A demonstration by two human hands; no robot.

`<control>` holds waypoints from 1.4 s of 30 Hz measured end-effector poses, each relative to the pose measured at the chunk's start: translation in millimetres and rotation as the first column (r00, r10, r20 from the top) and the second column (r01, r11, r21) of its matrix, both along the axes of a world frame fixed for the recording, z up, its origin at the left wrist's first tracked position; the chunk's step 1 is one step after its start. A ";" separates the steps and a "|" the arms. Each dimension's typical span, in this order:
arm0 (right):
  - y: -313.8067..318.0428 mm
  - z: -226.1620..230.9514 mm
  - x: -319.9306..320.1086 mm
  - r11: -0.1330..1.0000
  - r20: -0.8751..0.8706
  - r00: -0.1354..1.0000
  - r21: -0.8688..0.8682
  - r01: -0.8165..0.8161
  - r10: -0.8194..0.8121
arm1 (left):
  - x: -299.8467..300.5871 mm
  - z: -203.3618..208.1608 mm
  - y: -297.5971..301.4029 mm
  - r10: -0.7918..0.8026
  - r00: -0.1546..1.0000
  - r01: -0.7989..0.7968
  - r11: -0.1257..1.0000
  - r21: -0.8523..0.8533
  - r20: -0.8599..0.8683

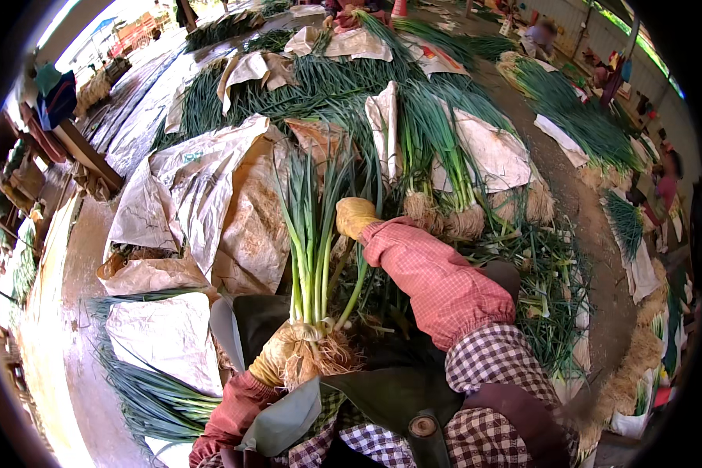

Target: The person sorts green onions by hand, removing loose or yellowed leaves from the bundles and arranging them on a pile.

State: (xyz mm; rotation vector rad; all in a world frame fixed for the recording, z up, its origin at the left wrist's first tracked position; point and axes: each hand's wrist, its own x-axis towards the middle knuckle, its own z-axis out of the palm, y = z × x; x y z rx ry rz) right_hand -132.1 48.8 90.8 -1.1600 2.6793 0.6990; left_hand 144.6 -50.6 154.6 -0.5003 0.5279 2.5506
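My left hand (287,351), in a yellow glove, is closed round the root end of a bunch of green onions (313,257). The bunch stands upright in front of me, with white stems low down and brown roots (320,360) spilling past the glove. My right hand (356,218), gloved too, is curled beside the green leaves on their right side. What its fingers grip is hidden. Below it, one separate stalk (356,292) slants down to the roots, and a yellowed leaf (340,253) hangs close by.
Pale sacking (187,195) lies to the left and ahead, partly over heaps of green onions (312,86). Tied bundles with roots (464,221) lie ahead right. Loose leaf trimmings (546,288) cover ground at my right. More onions (164,402) lie at left. People (540,35) sit farther off.
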 end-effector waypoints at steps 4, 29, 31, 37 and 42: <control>17.8 1.7 -55.3 0.604 0.380 0.831 -0.570 0.556 -0.406 | 19.8 35.2 -4.4 0.088 0.992 -0.093 0.994 -0.060 -0.091; 61.5 95.4 68.9 -0.110 0.062 0.115 -0.074 0.991 0.991 | -99.9 62.9 0.8 -0.473 0.800 0.246 0.820 -0.517 -0.370; 71.4 117.1 68.2 -0.123 -0.086 0.125 0.034 0.992 0.988 | -106.3 64.0 10.0 -0.526 0.799 0.325 0.786 -0.525 -0.292; 119.7 100.7 23.7 -0.320 -0.061 0.332 0.144 0.936 0.941 | -118.3 67.7 63.6 -0.424 0.899 0.351 0.848 -0.396 -0.111; 143.8 102.3 2.0 -0.429 -0.062 0.454 0.235 0.872 0.889 | -102.6 65.7 51.6 -0.231 0.963 0.176 0.929 -0.327 -0.137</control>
